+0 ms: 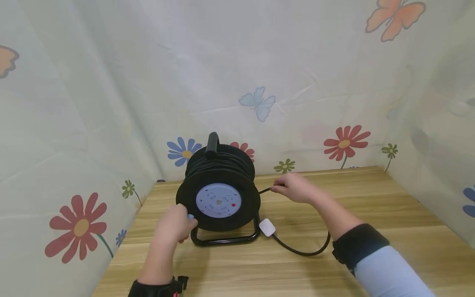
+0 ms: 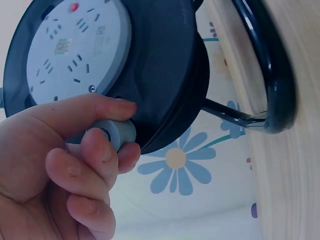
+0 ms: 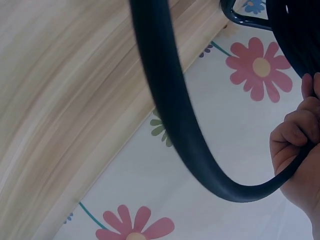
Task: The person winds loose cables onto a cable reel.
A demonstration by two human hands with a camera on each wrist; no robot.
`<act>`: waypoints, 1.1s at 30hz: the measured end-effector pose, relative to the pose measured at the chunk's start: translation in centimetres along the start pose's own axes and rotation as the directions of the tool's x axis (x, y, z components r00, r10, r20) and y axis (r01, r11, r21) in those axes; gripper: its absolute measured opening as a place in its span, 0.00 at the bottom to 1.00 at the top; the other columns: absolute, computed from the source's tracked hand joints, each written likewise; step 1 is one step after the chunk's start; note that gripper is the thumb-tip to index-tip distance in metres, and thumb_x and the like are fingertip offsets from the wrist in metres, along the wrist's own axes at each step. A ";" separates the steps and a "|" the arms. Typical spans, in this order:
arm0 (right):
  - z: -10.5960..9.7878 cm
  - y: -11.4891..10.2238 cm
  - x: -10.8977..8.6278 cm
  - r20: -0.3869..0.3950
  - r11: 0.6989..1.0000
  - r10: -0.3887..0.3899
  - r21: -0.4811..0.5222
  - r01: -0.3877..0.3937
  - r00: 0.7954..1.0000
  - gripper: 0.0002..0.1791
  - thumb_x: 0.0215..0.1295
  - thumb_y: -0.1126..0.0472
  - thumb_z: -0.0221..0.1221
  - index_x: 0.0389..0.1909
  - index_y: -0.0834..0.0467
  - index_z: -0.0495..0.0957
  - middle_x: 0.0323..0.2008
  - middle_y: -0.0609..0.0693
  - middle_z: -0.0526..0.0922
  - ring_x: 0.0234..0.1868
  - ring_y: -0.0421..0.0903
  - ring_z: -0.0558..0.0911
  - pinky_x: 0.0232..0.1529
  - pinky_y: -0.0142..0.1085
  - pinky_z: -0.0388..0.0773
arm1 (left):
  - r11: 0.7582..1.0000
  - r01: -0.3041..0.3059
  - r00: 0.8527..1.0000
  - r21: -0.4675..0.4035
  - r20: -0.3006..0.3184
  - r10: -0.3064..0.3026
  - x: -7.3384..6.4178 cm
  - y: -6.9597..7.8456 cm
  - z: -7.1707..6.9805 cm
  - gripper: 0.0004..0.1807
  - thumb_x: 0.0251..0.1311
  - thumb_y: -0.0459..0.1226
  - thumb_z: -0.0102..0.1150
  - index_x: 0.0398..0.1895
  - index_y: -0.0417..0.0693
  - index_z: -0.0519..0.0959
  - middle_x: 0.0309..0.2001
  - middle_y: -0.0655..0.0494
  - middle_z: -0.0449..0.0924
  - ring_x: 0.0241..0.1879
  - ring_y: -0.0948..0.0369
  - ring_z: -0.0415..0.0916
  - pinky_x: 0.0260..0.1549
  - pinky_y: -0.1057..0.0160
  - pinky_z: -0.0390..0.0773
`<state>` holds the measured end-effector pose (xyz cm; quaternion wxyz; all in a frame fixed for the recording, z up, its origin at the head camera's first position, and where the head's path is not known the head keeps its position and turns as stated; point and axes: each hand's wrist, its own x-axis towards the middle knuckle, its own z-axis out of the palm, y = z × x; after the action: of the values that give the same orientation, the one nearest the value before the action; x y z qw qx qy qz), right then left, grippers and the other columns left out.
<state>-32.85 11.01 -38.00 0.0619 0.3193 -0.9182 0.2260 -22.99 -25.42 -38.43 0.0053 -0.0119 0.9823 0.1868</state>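
Note:
A black cable reel stands upright on its tubular frame, with black cord wound on its drum and a pale socket plate on its front. At the reel's lower left, my left hand pinches a small grey crank knob between thumb and fingers. To the right of the drum my right hand grips the black cord, its fingers curled round it. From that hand the cord loops down to a white plug lying beside the frame's right foot.
The reel sits on a wood-grain table. Behind and at both sides hangs a pale curtain printed with flowers and butterflies. A black carrying handle rises from the top of the reel.

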 end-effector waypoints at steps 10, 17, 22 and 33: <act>1.8 -0.7 1.0 0.062 0.999 -0.033 0.016 0.032 0.998 0.10 0.69 0.57 0.56 0.27 0.50 0.80 0.19 0.40 0.74 0.20 0.38 0.70 0.25 0.36 0.70 | 1.000 0.017 0.991 -0.013 -0.133 -0.019 -1.0 0.3 -1.7 0.17 0.54 0.41 0.57 0.11 0.46 0.73 0.07 0.57 0.71 0.10 0.60 0.70 0.12 0.62 0.66; 2.1 -1.1 1.3 0.048 0.998 -0.062 0.001 0.062 0.997 0.10 0.68 0.58 0.57 0.27 0.50 0.81 0.19 0.39 0.75 0.21 0.37 0.71 0.26 0.37 0.72 | 1.000 0.015 0.984 -0.022 -0.179 -0.019 -1.0 0.2 -2.2 0.17 0.53 0.42 0.56 0.11 0.45 0.73 0.08 0.57 0.71 0.11 0.60 0.70 0.13 0.61 0.67; 2.1 -1.0 1.0 0.066 0.998 -0.058 0.026 0.056 0.996 0.09 0.67 0.59 0.58 0.26 0.51 0.80 0.19 0.40 0.74 0.20 0.38 0.70 0.25 0.37 0.70 | 0.999 0.025 0.984 -0.024 -0.178 -0.029 -1.0 0.2 -2.3 0.17 0.53 0.42 0.57 0.10 0.46 0.73 0.08 0.56 0.71 0.11 0.59 0.70 0.13 0.61 0.67; -0.8 2.6 -1.8 0.032 0.993 0.053 0.104 -0.056 0.998 0.09 0.70 0.57 0.55 0.29 0.53 0.79 0.19 0.43 0.73 0.19 0.40 0.67 0.24 0.38 0.67 | 0.999 0.026 0.983 -0.044 -0.181 -0.034 -1.4 0.4 -2.7 0.18 0.54 0.41 0.57 0.10 0.45 0.73 0.09 0.55 0.72 0.11 0.59 0.70 0.13 0.62 0.67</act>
<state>-33.07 14.18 -38.70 0.0254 0.3004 -0.9143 0.2706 -21.59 -25.97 -35.75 -0.0815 -0.0437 0.9743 0.2051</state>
